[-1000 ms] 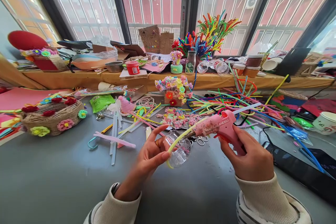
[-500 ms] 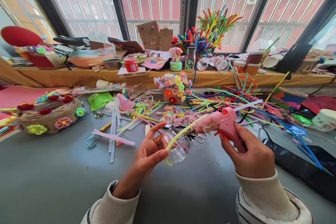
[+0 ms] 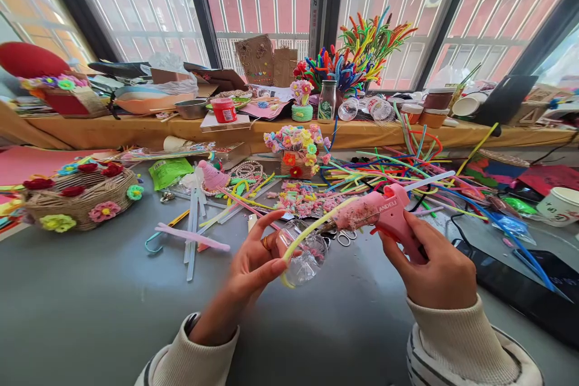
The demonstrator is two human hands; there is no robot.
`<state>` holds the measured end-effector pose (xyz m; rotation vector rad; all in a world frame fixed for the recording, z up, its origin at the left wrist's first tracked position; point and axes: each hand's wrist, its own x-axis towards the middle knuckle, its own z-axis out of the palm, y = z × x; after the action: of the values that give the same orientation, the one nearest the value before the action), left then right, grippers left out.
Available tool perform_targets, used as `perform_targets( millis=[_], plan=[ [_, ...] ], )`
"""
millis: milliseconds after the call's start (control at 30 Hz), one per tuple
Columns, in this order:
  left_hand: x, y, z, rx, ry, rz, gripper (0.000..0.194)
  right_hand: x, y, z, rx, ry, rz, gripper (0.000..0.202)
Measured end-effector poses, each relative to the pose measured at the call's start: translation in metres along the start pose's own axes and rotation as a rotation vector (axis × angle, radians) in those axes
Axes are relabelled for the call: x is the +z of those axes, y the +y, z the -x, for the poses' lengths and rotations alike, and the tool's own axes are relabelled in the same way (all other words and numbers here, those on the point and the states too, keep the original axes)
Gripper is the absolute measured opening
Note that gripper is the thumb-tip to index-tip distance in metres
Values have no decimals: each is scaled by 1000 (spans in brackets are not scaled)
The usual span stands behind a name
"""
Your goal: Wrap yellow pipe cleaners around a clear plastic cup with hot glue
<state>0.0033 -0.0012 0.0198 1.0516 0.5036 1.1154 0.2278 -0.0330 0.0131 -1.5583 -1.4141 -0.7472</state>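
Note:
My left hand (image 3: 257,259) is closed around a clear plastic bottle piece (image 3: 307,268), its thumb pressing a yellow pipe cleaner (image 3: 312,228) against the plastic. The free end of the pipe cleaner arcs up and to the right, in front of the glue gun. In my right hand (image 3: 436,262) is a pink hot glue gun (image 3: 393,211), held by the handle with a translucent glue stick (image 3: 432,180) poking out of its back. The nozzle points left at the bottle piece, partly hidden behind the yellow pipe cleaner, so I cannot tell whether it touches.
Scissors (image 3: 346,237) lie just behind the bottle piece. Loose glue sticks (image 3: 192,241) and a lilac pipe cleaner (image 3: 194,237) are on the left, near a woven basket (image 3: 81,202). A flower pot (image 3: 296,164) and many pipe cleaners (image 3: 375,172) fill the back; a black phone (image 3: 554,271) lies right.
Both hands hold nearly the same pose on the bottle piece and glue gun. The view has shifted slightly, with things on the left appearing a little further left.

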Motion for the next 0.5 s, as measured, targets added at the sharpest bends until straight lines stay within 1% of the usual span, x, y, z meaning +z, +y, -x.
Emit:
perform_targets(
  millis=[167,500],
  plan=[
    [-1,0,-1,7,6,3,55,0,1,0,-1,-21,-8,39],
    [-1,-1,0,5,-10,0,55,-3,2,-2,-18,-16,-17,37]
  ],
)
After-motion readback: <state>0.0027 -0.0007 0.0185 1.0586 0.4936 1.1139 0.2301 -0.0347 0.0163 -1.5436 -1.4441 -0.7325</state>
